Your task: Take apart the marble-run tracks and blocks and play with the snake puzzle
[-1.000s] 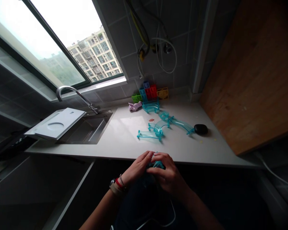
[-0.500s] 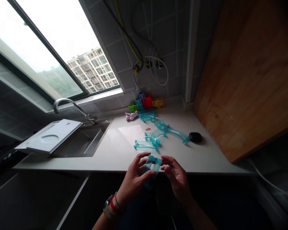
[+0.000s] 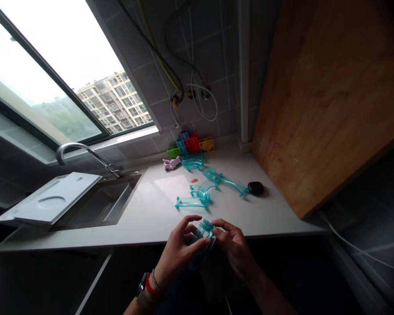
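I have both hands close together at the near edge of the surface (image 3: pixel 144 225), turned toward each other. My left forearm (image 3: pixel 136 306) slants up from below to the left hand (image 3: pixel 177 247), its thumb stretched inward, index finger arched above and the other fingers curled in a hold. My right forearm (image 3: pixel 271 291) angles in from the opposite side; the right hand's (image 3: pixel 235 246) index finger and thumb bend together, pinching near the left thumb's tip.
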Motion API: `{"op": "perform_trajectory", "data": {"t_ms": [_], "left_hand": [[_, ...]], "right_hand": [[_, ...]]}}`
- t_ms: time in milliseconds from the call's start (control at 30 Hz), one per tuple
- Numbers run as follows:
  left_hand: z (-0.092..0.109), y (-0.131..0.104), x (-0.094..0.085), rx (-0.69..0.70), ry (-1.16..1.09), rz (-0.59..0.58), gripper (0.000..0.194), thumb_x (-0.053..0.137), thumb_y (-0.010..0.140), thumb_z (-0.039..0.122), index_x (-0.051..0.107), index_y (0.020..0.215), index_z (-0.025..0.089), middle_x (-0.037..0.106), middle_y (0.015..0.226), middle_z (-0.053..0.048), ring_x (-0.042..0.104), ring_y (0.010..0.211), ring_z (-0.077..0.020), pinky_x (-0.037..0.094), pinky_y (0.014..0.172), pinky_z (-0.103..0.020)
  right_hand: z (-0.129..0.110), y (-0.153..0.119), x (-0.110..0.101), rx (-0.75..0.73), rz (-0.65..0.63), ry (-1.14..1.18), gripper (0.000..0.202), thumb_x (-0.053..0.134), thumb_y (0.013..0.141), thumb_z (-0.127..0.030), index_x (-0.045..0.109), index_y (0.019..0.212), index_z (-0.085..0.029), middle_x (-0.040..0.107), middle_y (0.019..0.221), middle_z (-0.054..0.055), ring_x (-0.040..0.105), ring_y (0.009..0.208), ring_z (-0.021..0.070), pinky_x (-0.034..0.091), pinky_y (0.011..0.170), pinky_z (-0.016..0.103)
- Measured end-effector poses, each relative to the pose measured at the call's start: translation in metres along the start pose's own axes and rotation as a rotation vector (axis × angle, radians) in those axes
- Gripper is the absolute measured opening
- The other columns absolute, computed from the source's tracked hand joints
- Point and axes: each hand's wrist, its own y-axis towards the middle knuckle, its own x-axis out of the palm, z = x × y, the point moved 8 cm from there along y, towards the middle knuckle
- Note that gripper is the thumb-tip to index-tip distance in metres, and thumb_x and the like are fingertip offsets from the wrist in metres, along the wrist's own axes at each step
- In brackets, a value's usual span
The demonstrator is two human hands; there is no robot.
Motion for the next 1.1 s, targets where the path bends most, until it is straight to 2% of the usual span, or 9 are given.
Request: {"op": "perform_trajectory", "data": {"t_ms": [200,333,467,533,633,733,867,967,1100], "left_hand": [[0.006,0.006,-0.003,-0.003,0.152,-0.026,0.046,0.066,0.096,0.053,0.063,0.128,0.020,0.071,0.087,-0.004,0.066,0.080,-0.0182,0.053,0.080,-0.032],[0.006,0.008,-0.007,-0.016,0.212,-0.044,0.048,0.067,0.096,0.056,0.063,0.129,0.021,0.073,0.092,-0.005,0.067,0.085,-0.0205,0.053,0.084,-0.033],[0.002,0.011,-0.010,-0.043,0.200,-0.085,0.053,0.069,0.094,0.056,0.062,0.133,0.022,0.073,0.097,-0.007,0.068,0.092,-0.0228,0.052,0.085,-0.034],[0.000,0.014,-0.009,-0.081,0.116,-0.182,0.060,0.071,0.092,0.057,0.059,0.140,0.022,0.073,0.104,-0.009,0.068,0.096,-0.0239,0.052,0.084,-0.033],[0.004,0.016,-0.005,-0.155,-0.062,-0.409,0.073,0.076,0.089,0.055,0.052,0.149,0.022,0.072,0.114,-0.012,0.067,0.098,-0.0239,0.051,0.082,-0.032],[0.015,0.018,-0.008,-0.170,-0.097,-0.520,0.071,0.078,0.089,0.051,0.051,0.149,0.025,0.070,0.115,-0.010,0.066,0.093,-0.0201,0.048,0.076,-0.028],[0.030,0.022,-0.011,-0.055,0.082,-0.491,0.054,0.059,0.101,0.053,0.056,0.147,0.024,0.069,0.102,-0.006,0.058,0.079,-0.0146,0.045,0.070,-0.026],[0.036,0.023,-0.008,0.047,0.221,-0.454,0.048,0.046,0.107,0.049,0.058,0.146,0.022,0.065,0.084,-0.003,0.054,0.069,-0.0133,0.044,0.066,-0.026],[0.033,0.024,-0.003,0.092,0.422,-0.415,0.048,0.056,0.103,0.032,0.052,0.151,0.032,0.069,0.087,0.000,0.061,0.063,-0.0123,0.047,0.063,-0.025]], "right_hand": [[-0.010,0.004,0.003,-0.133,0.069,-0.052,0.020,0.080,0.091,-0.039,0.078,0.104,-0.023,0.073,0.101,0.002,0.068,0.088,0.0165,0.053,0.081,0.028],[-0.007,0.007,0.002,-0.144,0.080,-0.083,0.022,0.080,0.091,-0.040,0.079,0.105,-0.024,0.071,0.101,0.003,0.068,0.091,0.0186,0.053,0.081,0.029],[-0.008,0.007,-0.002,-0.188,0.111,-0.125,0.021,0.081,0.088,-0.041,0.080,0.100,-0.024,0.070,0.107,0.005,0.068,0.102,0.0230,0.053,0.090,0.032],[-0.010,0.007,-0.004,-0.198,0.124,-0.129,0.022,0.082,0.087,-0.042,0.080,0.097,-0.023,0.069,0.107,0.005,0.067,0.103,0.0236,0.053,0.090,0.033],[-0.010,0.006,-0.009,-0.192,0.162,-0.128,0.026,0.079,0.089,-0.045,0.075,0.082,-0.021,0.067,0.106,0.004,0.066,0.093,0.0200,0.052,0.082,0.030],[-0.010,0.006,-0.013,-0.182,0.175,-0.137,0.033,0.076,0.092,-0.046,0.069,0.074,-0.019,0.066,0.108,0.004,0.063,0.088,0.0175,0.051,0.079,0.029],[-0.006,0.007,-0.011,-0.126,0.147,-0.055,0.030,0.075,0.093,-0.048,0.073,0.085,-0.020,0.066,0.107,0.004,0.061,0.077,0.0146,0.052,0.072,0.029],[-0.005,0.006,-0.005,-0.086,0.125,0.030,0.028,0.075,0.093,-0.048,0.075,0.096,-0.021,0.068,0.104,0.004,0.065,0.079,0.0172,0.054,0.073,0.031],[-0.002,0.005,-0.001,-0.033,0.121,0.093,0.028,0.076,0.093,-0.049,0.074,0.094,-0.020,0.070,0.094,0.004,0.066,0.080,0.0182,0.055,0.075,0.032]]}}
